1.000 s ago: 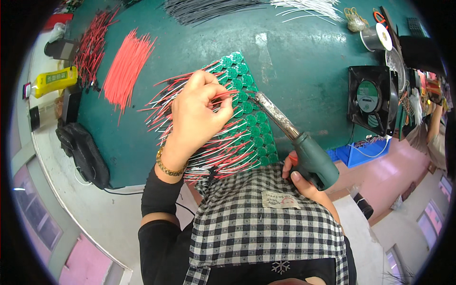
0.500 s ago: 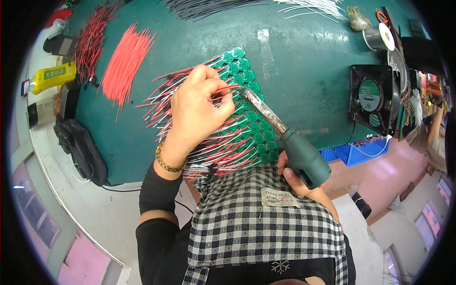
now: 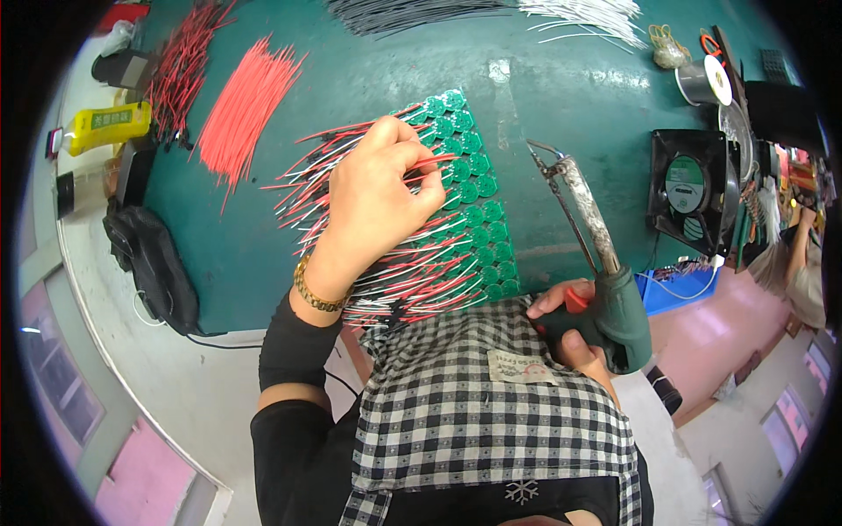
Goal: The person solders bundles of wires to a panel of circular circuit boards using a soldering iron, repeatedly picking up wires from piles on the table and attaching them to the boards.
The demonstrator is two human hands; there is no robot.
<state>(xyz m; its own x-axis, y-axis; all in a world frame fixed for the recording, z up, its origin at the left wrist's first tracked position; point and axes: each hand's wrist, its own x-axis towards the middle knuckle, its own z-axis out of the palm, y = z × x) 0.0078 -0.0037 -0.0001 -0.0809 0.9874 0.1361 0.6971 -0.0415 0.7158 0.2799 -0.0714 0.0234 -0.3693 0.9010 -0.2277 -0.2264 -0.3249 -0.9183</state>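
Note:
My left hand (image 3: 373,202) is closed in a pinch on a red wire (image 3: 437,160), whose end lies over a panel of small round green circuit boards (image 3: 474,186). Many red, white and black wires (image 3: 417,280) fan out leftward from that panel, partly under my hand and wrist. Wrapped around the dark green handle of a soldering gun (image 3: 624,320), my right hand (image 3: 574,329) shows only some fingers. A red trigger (image 3: 576,300) is by its index finger. The gun's tip points up and away, to the right of the panel and apart from it.
Bundles of red wires (image 3: 247,110), black wires (image 3: 412,12) and white wires (image 3: 588,17) lie on the green table. At the right stand a black fan (image 3: 693,188) and a solder spool (image 3: 704,81). A yellow bottle (image 3: 110,127) and a black pouch (image 3: 151,267) are left.
The soldering gun has swung right, its tip leaving the wire end at the panel. My right hand's fingers and the red trigger now show more. My left hand keeps its pinch over the boards.

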